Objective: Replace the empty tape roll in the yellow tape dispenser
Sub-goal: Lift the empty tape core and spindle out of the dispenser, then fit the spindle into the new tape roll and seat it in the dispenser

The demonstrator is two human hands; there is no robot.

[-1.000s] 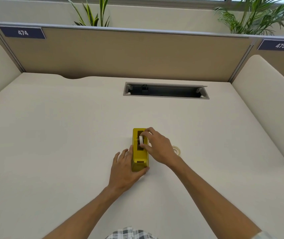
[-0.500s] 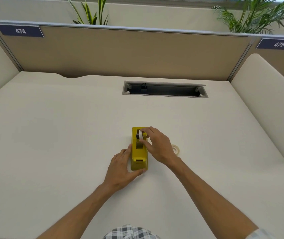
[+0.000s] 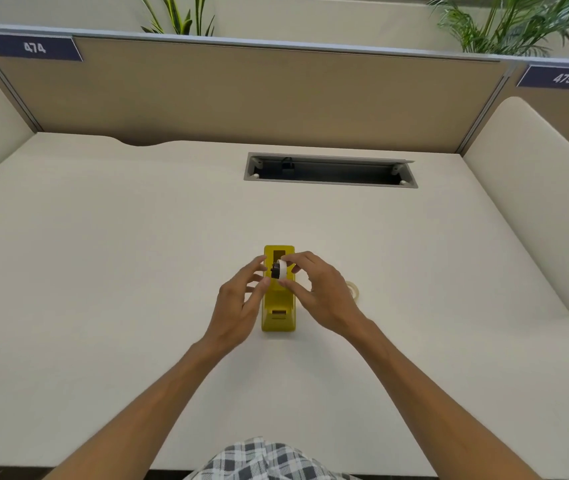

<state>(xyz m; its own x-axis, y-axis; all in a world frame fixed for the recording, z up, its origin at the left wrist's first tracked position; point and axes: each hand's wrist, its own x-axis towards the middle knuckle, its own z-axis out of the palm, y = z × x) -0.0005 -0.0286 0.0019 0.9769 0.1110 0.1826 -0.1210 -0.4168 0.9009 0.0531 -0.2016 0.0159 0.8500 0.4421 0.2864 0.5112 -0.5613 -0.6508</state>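
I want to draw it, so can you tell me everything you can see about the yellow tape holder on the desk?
The yellow tape dispenser is a long, narrow block that looks like glossy plastic. It stands upright on the pale desk, lengthwise away from the person. Its top has a dark open slot at the far end and a small cutter notch near the close end. Above it, the right hand pinches a white ring on a black hub, and the left hand reaches in beside it. Whether either hand touches the dispenser is unclear.
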